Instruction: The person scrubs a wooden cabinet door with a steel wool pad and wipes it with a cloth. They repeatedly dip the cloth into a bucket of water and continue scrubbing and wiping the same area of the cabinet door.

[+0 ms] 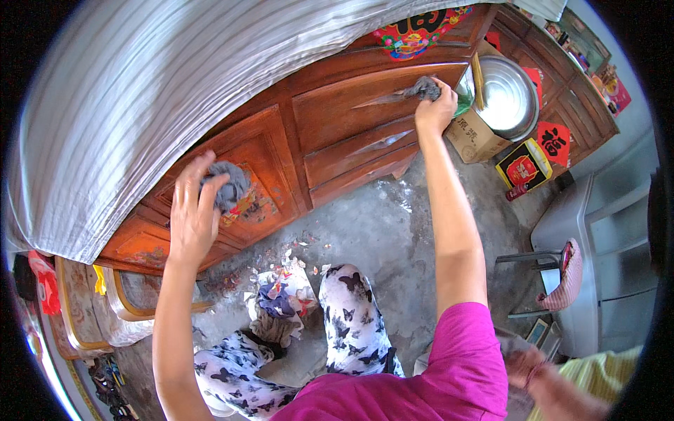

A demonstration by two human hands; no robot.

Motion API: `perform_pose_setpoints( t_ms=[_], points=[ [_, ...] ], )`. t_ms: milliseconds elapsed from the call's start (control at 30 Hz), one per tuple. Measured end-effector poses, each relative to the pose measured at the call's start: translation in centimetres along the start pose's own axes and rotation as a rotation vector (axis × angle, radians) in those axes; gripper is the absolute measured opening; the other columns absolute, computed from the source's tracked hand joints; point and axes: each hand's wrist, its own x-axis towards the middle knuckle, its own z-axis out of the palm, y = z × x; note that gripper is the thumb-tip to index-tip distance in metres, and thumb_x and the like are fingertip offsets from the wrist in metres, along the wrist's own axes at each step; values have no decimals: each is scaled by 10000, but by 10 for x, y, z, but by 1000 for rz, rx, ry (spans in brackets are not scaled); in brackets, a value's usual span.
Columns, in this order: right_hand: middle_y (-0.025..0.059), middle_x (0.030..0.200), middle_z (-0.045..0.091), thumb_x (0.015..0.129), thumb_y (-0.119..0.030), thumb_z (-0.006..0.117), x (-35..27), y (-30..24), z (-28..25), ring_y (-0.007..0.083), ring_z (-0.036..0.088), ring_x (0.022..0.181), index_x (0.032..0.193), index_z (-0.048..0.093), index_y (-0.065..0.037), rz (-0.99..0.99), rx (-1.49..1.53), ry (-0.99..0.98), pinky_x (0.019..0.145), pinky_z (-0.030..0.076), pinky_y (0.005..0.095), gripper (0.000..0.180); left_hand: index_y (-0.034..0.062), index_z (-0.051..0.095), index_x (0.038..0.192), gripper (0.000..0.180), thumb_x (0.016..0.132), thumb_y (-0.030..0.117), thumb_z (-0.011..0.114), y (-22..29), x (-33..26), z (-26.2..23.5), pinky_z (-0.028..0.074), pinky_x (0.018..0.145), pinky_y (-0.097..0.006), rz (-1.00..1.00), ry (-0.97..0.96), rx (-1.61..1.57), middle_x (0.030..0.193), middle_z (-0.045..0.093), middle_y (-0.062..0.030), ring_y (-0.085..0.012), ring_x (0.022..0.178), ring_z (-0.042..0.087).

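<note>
My left hand (193, 210) is at the lower-left panel of a reddish-brown wooden cabinet (354, 109), its fingers bent along a crumpled grey cloth (234, 184) and pressing it to the wood. Scraps of red and yellow paper (246, 210) cling to the panel under the cloth. Farther right, my right hand (437, 114) grips a bunched dark grey cloth (424, 89) against the right end of an upper panel. Pale wet-looking streaks mark the wood beside that cloth.
A striped sheet (140, 91) drapes over the cabinet. At right are a metal basin (505, 98), a cardboard box (474, 137) and a chair (558, 277). Paper scraps and a dark rag (276, 300) lie by my knees. Another person's arm (562, 386) shows at lower right.
</note>
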Motion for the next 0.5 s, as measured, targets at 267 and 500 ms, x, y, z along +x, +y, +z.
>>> perform_pose_setpoints(
  t_ms=[267,500],
  points=[
    [106,1131,672,636,174,629,-91,-93,-15,343,597,1128,1057,702,-144,-296,172,-260,994,454,452,533,8,589,1242,579,699,-135,732,38,-98,23,498,1071,-480,-357,-117,-406,1379,596,-222,-439,1278,586],
    [109,1126,664,692,125,645,-46,-60,-21,357,594,1114,1059,701,-90,-276,144,-177,1000,476,468,429,7,553,1308,591,763,-51,774,36,-176,31,450,1096,-438,-608,-99,-525,1309,587,-206,-384,1254,579]
  ],
)
